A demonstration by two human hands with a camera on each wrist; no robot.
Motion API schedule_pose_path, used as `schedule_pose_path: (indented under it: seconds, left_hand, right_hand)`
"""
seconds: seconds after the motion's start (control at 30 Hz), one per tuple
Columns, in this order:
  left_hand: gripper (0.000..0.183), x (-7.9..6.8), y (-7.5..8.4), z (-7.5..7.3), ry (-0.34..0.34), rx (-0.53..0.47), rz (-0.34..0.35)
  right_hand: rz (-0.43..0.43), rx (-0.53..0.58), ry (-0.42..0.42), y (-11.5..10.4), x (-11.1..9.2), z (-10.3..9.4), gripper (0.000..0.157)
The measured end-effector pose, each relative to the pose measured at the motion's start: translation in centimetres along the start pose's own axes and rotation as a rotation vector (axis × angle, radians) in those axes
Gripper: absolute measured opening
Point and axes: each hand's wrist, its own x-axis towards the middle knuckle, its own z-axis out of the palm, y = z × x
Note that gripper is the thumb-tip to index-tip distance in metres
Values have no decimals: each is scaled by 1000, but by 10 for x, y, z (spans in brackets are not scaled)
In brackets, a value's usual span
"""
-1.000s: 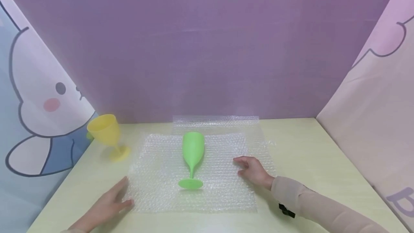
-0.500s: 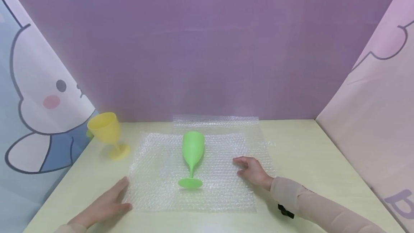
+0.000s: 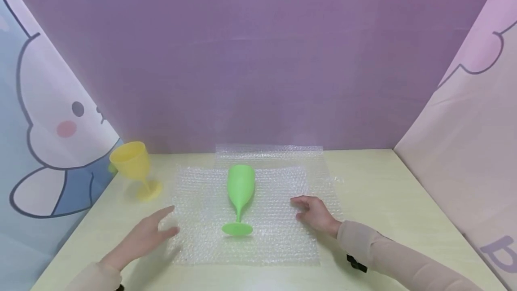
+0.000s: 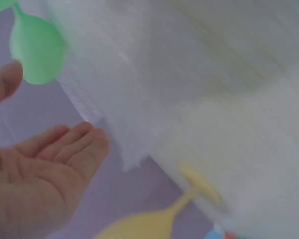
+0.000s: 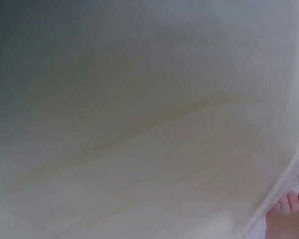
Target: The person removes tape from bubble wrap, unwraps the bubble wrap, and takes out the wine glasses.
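Note:
A green plastic champagne flute (image 3: pixel 241 187) lies on its side on a sheet of bubble wrap (image 3: pixel 198 210), its round foot towards the person. At the sheet's left edge the left hand (image 3: pixel 139 239) hovers, fingers and thumb spread, holding nothing; its shadow falls below it. The left wrist view shows the same hand (image 4: pixel 45 174) palm visible, apart from the flute (image 4: pixel 40 50). On the right side of the wrap rests the right hand (image 3: pixel 317 213), its fingers loosely extended. Only a corner of the right hand (image 5: pixel 289 216) shows in the right wrist view.
A yellow goblet (image 3: pixel 132 163) stands at the table's back left, a small green thing (image 3: pixel 111 169) partly hidden behind it. Another bubble wrap layer (image 3: pixel 270 151) reaches to the purple back wall (image 3: pixel 258 57). Printed cloth panels (image 3: pixel 52 102) flank the pale table (image 3: pixel 375 192).
The left hand has lifted off the wrap's left edge and moved to the right and away from the person. The right hand and the flute have stayed in place.

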Motion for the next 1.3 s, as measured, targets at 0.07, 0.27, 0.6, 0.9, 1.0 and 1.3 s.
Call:
schedule_pose_path:
  seconds: [0.07,0.27,0.6,0.9,1.0,1.3]
  left_hand:
    - [68,7,11,1,-21,-119,-45]
    - [66,27,47,8,-27,-356,-148]
    - [87,72,88,29,-115,-340,-256]
    - [101,118,108,37,-155,-261,-332]
    - [98,129,110,42,-144,-267,-346]
    - [81,153,115,62,-67,-440,-384]
  right_hand:
    - [3,0,-4,0,0,0,44]
    - [-14,-16,-3,1,0,0,44]
    - [-15,-23,6,-2,0,0,43]
    - [-15,-40,7,-3,0,-1,43]
    - [-17,-40,-2,-2,0,-1,43]
    - [0,-55,7,-1,2,-1,42]
